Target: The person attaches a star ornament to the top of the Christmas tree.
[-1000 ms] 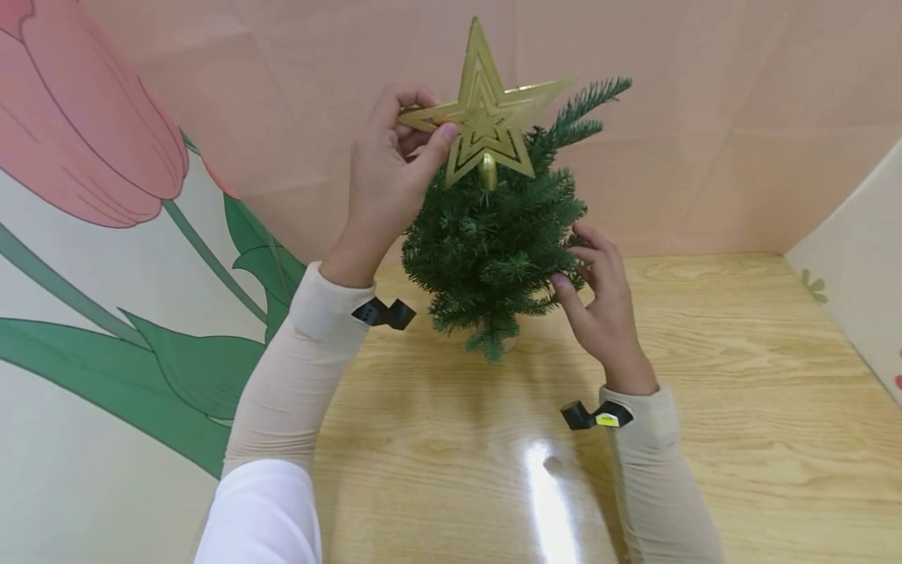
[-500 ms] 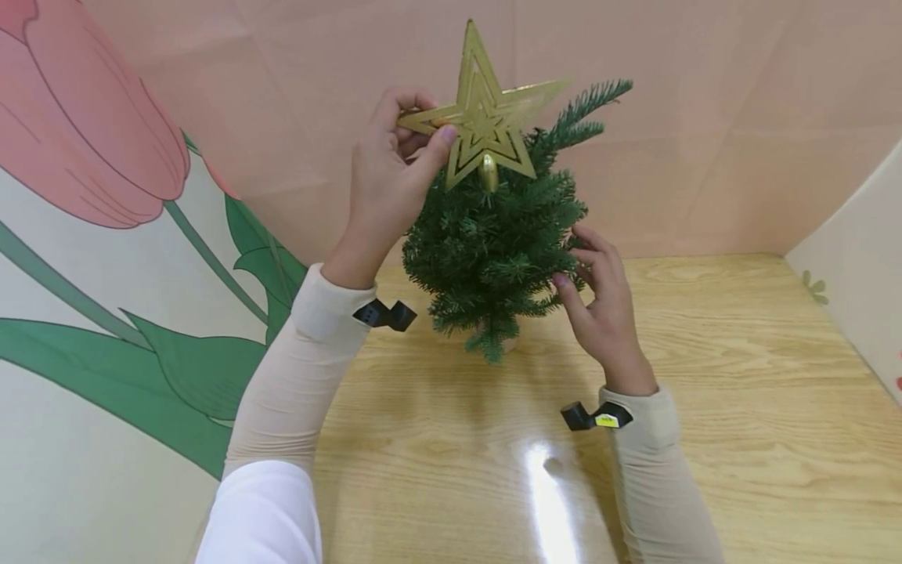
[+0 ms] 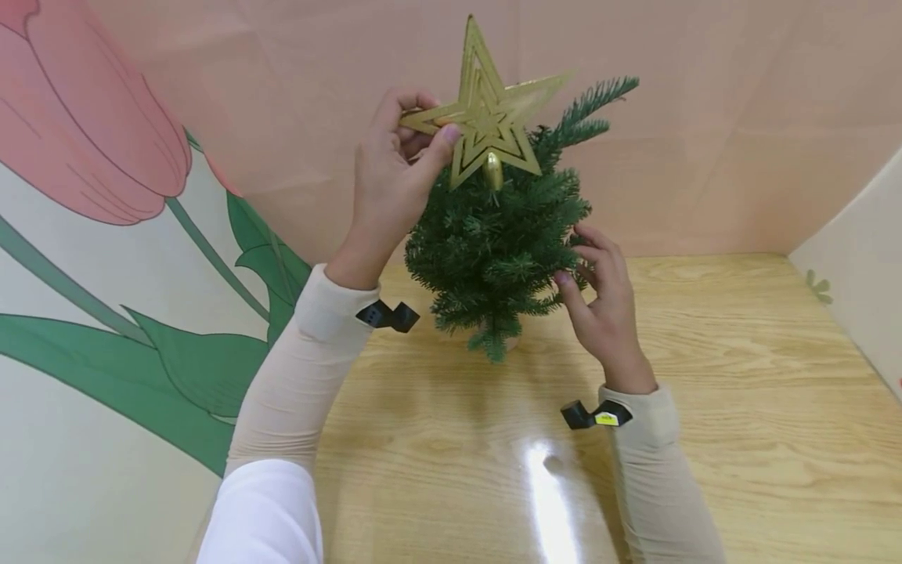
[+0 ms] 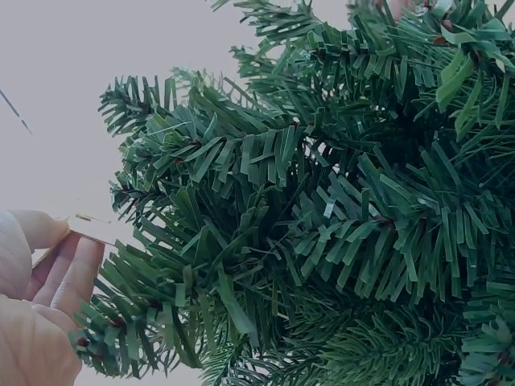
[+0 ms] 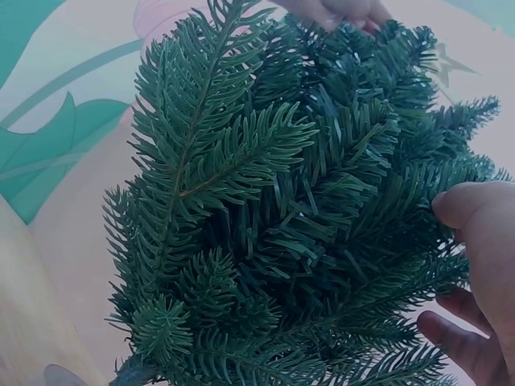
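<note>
A gold star tree topper [image 3: 488,117] stands over the crown of a small green Christmas tree [image 3: 493,243]. My left hand [image 3: 396,176] pinches the star's left arm between thumb and fingers. The star's short gold socket points down at the top needles; whether a stem sits inside it is hidden. Curved around the tree's right side, my right hand [image 3: 604,294] holds the outer branches, with the thumb on the near side. In the right wrist view the right thumb [image 5: 467,205] touches the needles. Branches fill most of the left wrist view, the left hand [image 4: 48,281] at its edge.
The tree stands on a light wood table [image 3: 740,407], its base mostly hidden by low branches. A longer branch [image 3: 592,106] sticks out at the upper right behind the star. Pink cloth [image 3: 705,141] hangs close behind, and a tulip-printed panel [image 3: 92,282] borders the left.
The star has tipped very slightly, its top point leaning a little farther left. Both hands keep their holds in nearly the same places.
</note>
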A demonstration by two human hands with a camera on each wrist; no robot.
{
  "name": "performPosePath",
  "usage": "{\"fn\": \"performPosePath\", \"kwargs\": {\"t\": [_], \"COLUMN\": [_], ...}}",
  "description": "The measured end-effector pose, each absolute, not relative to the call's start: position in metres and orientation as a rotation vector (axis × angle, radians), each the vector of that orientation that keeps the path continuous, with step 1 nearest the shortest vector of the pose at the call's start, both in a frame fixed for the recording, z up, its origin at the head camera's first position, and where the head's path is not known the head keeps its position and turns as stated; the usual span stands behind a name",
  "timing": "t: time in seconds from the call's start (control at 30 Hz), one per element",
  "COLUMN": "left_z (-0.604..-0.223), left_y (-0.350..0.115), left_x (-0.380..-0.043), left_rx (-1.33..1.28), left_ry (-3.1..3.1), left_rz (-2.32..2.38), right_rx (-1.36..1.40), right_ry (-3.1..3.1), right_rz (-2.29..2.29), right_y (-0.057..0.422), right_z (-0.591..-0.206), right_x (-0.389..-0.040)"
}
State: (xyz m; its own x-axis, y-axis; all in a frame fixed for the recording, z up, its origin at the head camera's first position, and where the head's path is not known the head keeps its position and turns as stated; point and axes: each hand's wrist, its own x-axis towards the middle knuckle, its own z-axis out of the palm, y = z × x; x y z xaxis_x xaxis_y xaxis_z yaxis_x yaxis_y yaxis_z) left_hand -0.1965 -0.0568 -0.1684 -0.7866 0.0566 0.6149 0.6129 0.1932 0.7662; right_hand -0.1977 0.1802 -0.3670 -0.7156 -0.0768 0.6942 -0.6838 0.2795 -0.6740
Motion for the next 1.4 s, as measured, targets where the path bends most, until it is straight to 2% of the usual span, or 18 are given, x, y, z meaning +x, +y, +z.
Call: {"fn": "performPosePath", "kwargs": {"t": [0.17,0.47,1.4], "left_z": [-0.170,-0.168,-0.173], "left_y": [-0.056,-0.055,-0.056], "left_x": [-0.197,-0.196,-0.197], "left_rx": [-0.614,-0.625,-0.653], "left_ry": [-2.028,-2.050,-1.992], "left_rz": [-1.628,-1.569,-1.648], "right_rx": [0.653,0.662,0.672], "right_ry": [-2.003,-1.988,-1.965], "right_rz": [1.474,1.471,1.484], "right_y": [0.180,0.172,0.171], "right_z": [-0.371,-0.347,-0.345], "right_x": [-0.200,-0.182,-0.186]}}
